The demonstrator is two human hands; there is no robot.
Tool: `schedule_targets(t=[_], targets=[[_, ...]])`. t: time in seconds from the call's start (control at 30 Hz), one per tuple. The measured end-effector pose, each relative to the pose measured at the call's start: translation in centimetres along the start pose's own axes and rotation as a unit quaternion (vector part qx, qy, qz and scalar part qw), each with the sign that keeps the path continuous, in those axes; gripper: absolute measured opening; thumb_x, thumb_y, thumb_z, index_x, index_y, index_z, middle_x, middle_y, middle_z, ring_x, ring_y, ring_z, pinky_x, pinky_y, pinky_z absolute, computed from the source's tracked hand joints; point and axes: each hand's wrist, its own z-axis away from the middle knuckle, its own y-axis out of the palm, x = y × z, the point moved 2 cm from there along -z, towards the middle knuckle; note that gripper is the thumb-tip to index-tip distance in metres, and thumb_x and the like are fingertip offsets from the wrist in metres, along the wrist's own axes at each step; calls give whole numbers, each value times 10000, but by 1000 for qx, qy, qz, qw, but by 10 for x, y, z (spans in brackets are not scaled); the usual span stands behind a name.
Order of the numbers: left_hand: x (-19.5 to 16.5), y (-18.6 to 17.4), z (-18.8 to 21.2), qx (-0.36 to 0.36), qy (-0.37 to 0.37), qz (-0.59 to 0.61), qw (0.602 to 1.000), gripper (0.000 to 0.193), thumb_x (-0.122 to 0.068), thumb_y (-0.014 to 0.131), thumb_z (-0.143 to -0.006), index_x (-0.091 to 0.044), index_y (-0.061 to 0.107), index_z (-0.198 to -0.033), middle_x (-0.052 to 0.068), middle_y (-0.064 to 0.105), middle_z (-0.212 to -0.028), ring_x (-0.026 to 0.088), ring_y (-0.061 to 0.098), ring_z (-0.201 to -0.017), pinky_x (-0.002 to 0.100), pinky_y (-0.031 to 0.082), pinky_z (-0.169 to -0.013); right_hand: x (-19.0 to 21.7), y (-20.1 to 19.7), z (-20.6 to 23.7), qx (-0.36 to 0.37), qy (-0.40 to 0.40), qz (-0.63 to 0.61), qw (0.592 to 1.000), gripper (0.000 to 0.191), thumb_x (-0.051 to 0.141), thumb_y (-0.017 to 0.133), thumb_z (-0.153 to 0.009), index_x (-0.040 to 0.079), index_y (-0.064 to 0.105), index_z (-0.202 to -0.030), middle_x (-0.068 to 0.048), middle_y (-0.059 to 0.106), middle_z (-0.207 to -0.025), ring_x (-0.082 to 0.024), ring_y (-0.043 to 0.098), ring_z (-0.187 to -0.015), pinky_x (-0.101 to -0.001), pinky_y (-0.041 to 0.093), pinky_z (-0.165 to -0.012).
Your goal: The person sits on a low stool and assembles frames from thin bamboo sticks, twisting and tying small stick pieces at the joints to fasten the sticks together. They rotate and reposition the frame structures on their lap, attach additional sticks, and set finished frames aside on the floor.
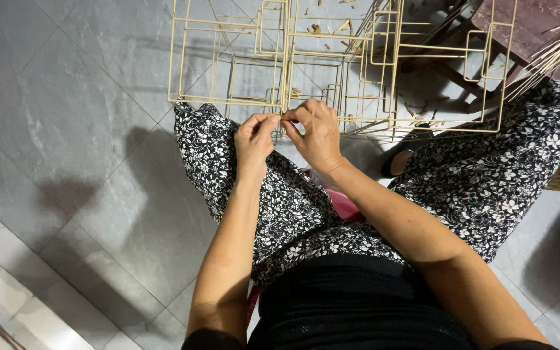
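A pale cane frame made of thin rods joined into box-like cells stands on the floor against my knees. My left hand and my right hand meet at its lower edge, fingertips pinched together on a joint of the frame near the middle. My thumbs and forefingers are closed on the thin rods there. What lies between the fingertips is too small to make out. My legs, in black-and-white flowered cloth, spread to either side under the frame.
Grey floor tiles stretch to the left. Small cane offcuts lie scattered on the floor under the frame. A bundle of loose cane strips fans out at the upper right, over a dark wooden stool. A pink thing shows between my legs.
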Motion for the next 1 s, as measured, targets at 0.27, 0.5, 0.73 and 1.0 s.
schedule_targets(t=[0.27, 0.5, 0.73, 1.0], targets=[[10, 3, 2, 15, 128, -104, 986, 68, -78, 695, -1001, -17, 715, -980, -84, 599, -792, 1, 441, -650, 210, 343, -554, -3, -3, 2, 4, 28, -58, 998, 129, 197, 824, -892, 134, 717, -930, -8, 612, -881, -227, 596, -858, -387, 406, -810], [-10, 15, 24, -65, 339, -370, 862, 78, -78, 743, -939, -55, 717, -1009, 29, 631, -817, 88, 478, -592, 285, 416, -533, -5, -9, 0, 7, -12, -83, 996, 160, 177, 848, -858, 101, 719, -917, -21, 635, -871, -225, 613, -819, -376, 436, -788], [-30, 31, 37, -91, 368, -390, 839, 127, -138, 807, -916, -79, 720, -986, 39, 621, -798, 153, 498, -570, 317, 437, -534, -16, -9, 5, 32, 36, -146, 988, 171, 22, 781, -889, 92, 738, -1039, -59, 642, -913, -240, 662, -846, -368, 526, -779], [-24, 33, 37, -119, 398, -488, 768, 124, -153, 785, -919, -101, 688, -976, 65, 656, -891, 238, 634, -730, 370, 526, -628, -13, -9, 7, 24, -2, -115, 993, 294, -19, 784, -845, 102, 749, -1111, -83, 632, -961, -282, 656, -908, -389, 533, -783]])
